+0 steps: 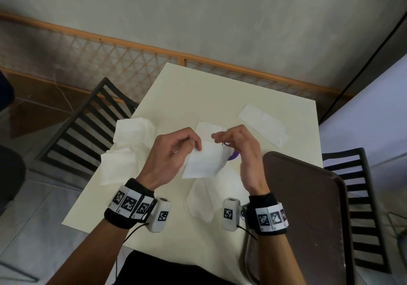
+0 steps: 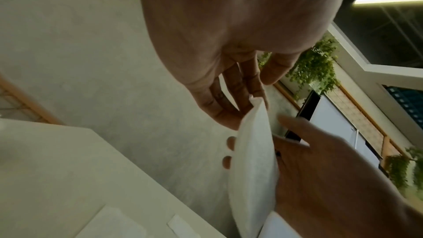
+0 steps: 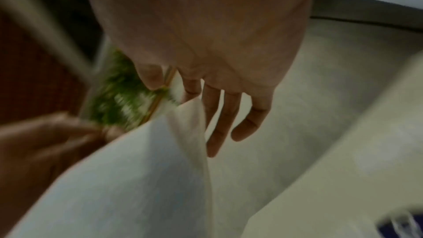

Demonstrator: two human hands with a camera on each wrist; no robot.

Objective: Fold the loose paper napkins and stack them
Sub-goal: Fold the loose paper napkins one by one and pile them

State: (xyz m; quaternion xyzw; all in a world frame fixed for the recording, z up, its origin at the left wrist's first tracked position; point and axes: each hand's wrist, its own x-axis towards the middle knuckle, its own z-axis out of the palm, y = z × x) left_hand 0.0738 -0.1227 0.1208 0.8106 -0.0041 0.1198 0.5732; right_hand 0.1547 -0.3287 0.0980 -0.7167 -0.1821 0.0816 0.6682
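The cream counter (image 1: 198,91) fills the middle of the head view, with a black slatted chair (image 1: 88,126) at its left edge and another chair (image 1: 361,196) at its right. A dark brown tray (image 1: 308,207) lies on the counter's near right part. At the left side sits a loose heap of white paper napkins (image 1: 125,152), rumpled and overlapping. A long folded napkin strip (image 1: 262,125) lies flat toward the far right corner, well apart from the heap. Another flat napkin (image 1: 202,199) rests on the counter near the person, below the hands. Held up above the counter between both hands is a single white napkin (image 1: 204,163), hanging down from its top edge. The left hand (image 1: 174,152) pinches its upper left corner between thumb and curled fingers. The right hand (image 1: 240,150) has its fingers curled at the napkin's upper right corner; in the right wrist view the thumb and forefinger meet the paper's tip while the other fingers (image 3: 228,115) hang loosely extended. A small purple object (image 1: 233,156) shows behind the napkin; what it is cannot be told.
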